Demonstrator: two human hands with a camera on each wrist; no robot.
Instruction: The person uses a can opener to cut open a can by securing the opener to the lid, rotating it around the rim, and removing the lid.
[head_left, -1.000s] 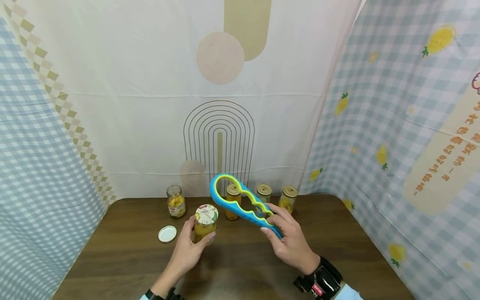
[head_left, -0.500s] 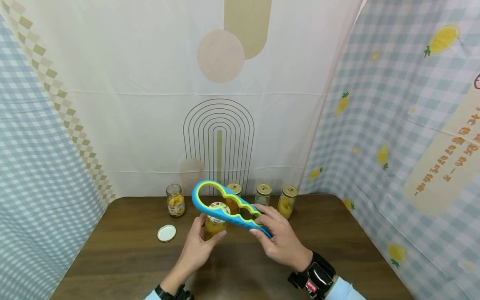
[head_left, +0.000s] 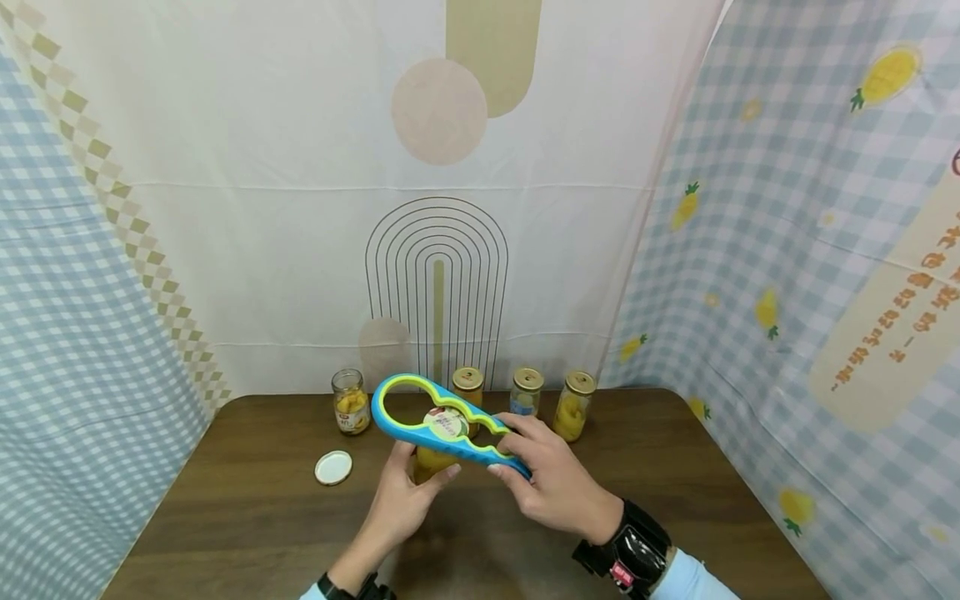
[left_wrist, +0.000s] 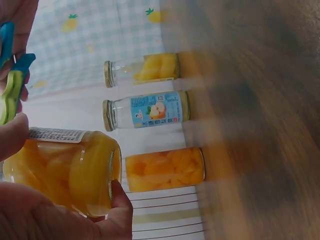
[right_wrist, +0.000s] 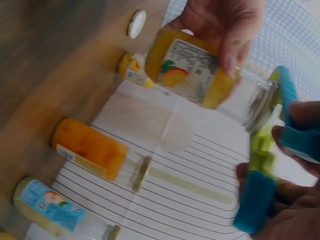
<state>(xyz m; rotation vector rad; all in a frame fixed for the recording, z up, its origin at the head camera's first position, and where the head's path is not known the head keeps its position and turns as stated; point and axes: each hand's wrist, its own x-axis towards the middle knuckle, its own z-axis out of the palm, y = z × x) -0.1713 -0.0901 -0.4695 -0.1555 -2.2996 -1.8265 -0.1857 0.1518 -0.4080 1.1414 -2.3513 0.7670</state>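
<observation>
Gripped in the left hand, a jar stands on the table; the right hand pinches an opener, now lowered over the lid, so twisting seems close. From the left wrist, fingers wrap the jar; from the right wrist, fingertips clamp the opener beside it.

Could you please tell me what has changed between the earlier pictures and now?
The right hand swung the blue-and-green plastic jar opener left and down over the lid of the glass jar of yellow fruit. The left hand kept gripping that jar, shifting it slightly right. The loose white lid stayed put.
</observation>
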